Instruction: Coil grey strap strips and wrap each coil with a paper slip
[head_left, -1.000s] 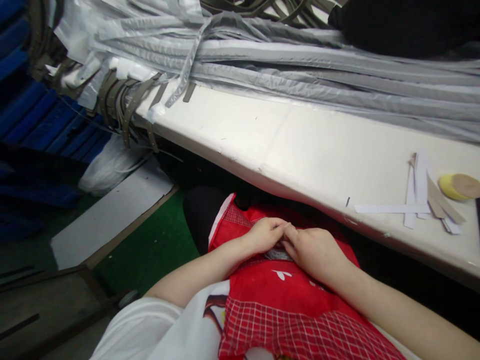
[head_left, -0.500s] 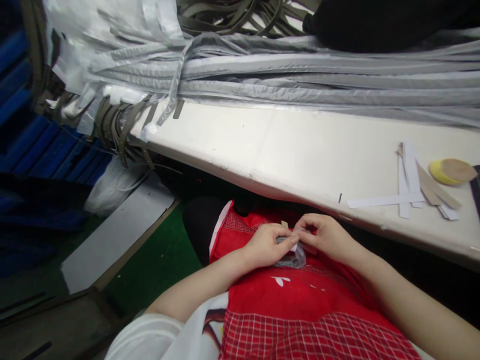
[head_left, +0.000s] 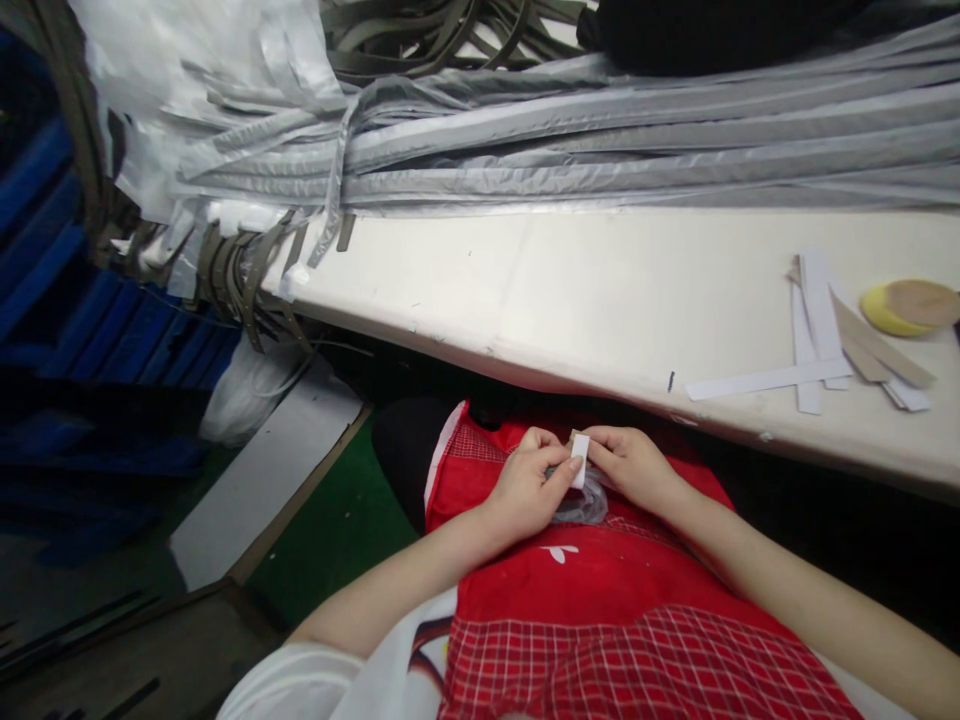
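Long plastic-wrapped strips [head_left: 622, 168] are running along the back of the white table [head_left: 585, 290], and loose paper strips [head_left: 823, 325] are lying near a yellow roll [head_left: 910, 306] at the right. From where I'm standing, the left hand [head_left: 523, 488] is pinching a small white strip [head_left: 580, 450] between thumb and fingers, over the lap of a red apron [head_left: 510, 580]; crumpled grey film [head_left: 589, 507] is bunching just beneath it. The right hand [head_left: 636, 470] is bringing its fingertips together at the strip's upper side, though whether they are gripping it I cannot tell. Steadiness is mattering most, I'm thinking: the left thumb should be pressing flat so the strip isn't twisting, the right fingertips should be working close to its edge, and the film shouldn't be creeping into the pinch.
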